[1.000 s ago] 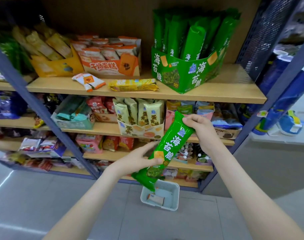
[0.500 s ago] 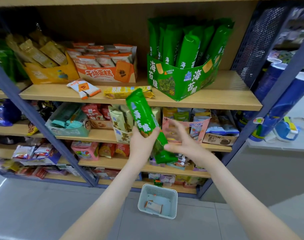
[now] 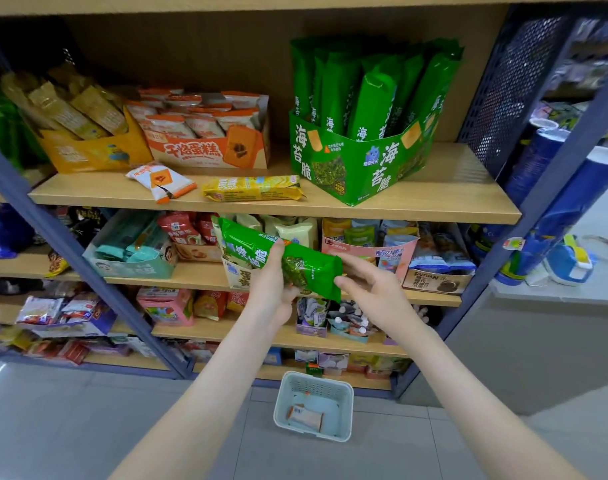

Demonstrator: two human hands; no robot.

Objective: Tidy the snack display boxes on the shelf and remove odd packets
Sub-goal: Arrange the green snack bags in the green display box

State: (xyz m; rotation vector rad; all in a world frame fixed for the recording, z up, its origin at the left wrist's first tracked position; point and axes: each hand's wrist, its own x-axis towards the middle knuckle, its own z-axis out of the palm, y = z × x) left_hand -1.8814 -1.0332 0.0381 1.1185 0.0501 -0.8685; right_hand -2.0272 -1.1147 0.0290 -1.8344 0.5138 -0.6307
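A green seaweed snack packet is gripped round its middle by the left hand and held tilted in front of the second shelf. The right hand is held open with loose fingers at the packet's right end; contact cannot be told. The matching green display box is seen on the top shelf. An orange-white packet and a yellow packet are lying loose there. A basket is set on the floor.
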